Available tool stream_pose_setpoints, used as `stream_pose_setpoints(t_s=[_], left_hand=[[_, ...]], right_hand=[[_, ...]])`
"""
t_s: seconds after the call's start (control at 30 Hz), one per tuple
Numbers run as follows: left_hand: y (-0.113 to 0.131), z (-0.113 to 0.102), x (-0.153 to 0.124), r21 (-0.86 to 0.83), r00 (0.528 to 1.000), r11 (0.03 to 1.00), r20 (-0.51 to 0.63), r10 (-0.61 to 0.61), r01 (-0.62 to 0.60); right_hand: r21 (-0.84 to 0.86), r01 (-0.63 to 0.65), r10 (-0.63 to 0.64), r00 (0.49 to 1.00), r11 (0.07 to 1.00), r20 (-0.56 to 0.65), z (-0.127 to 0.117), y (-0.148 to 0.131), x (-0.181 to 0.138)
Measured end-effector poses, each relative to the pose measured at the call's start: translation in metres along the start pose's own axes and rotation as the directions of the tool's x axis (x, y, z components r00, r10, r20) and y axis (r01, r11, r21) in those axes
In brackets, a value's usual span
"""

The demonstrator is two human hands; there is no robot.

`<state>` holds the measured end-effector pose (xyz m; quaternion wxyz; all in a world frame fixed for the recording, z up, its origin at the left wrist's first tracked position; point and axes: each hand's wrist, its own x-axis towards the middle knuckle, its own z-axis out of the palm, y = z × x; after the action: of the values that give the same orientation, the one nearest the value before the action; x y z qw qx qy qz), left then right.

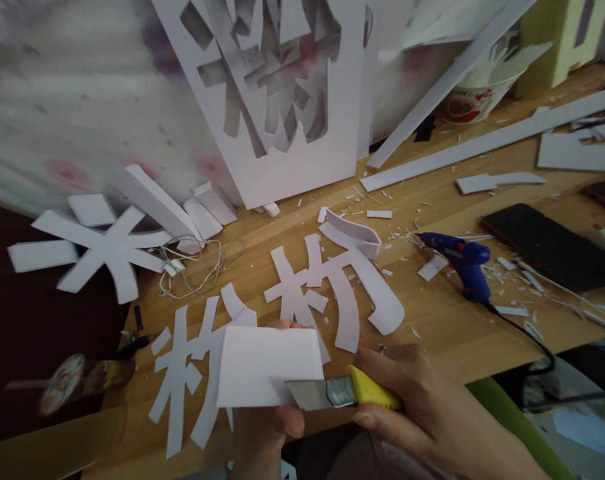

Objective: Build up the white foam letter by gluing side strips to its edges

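The left hand [270, 427] grips a white block [265, 363] at the near edge of the table [442, 347], while the right hand [412, 397] clasps a yellow-handled knife [342, 391], blade [310, 395] at the block's near right corner.

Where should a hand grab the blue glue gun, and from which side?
Probably by the handle, from the near side. The glue gun lies on its side on the table, handle jutting toward the near edge, nozzle pointing left. Keep clear of the cord at the handle's end. The right hand is nearer, but holds the knife.
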<state>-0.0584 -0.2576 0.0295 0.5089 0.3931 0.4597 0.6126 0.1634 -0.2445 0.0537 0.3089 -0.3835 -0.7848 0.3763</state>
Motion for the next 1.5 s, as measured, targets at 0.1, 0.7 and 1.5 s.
stream_pose_setpoints(t_s=[0.1, 0.7, 1.5], left_hand=[[0.004, 0.003, -0.002, 0.014, 0.999, 1.0, -0.029, -0.018, 0.018], [0.025, 0.047, 0.012, 0.096, 0.848, 0.995, -0.529, 0.026, 0.03], [0.028, 0.046, 0.016, -0.006, 0.729, 0.992, -0.677, -0.097, 0.126]], right_hand=[[-0.01, 0.011, -0.012, 1.0, 1.0, -0.011, 0.001, 0.001, 0.0], [-0.307, 0.018, -0.03, 0.999, 0.951, -0.035, 0.02, 0.01, 0.001], [-0.34, -0.084, 0.044, 0.991, 0.937, -0.124, 0.02, 0.025, -0.009]])
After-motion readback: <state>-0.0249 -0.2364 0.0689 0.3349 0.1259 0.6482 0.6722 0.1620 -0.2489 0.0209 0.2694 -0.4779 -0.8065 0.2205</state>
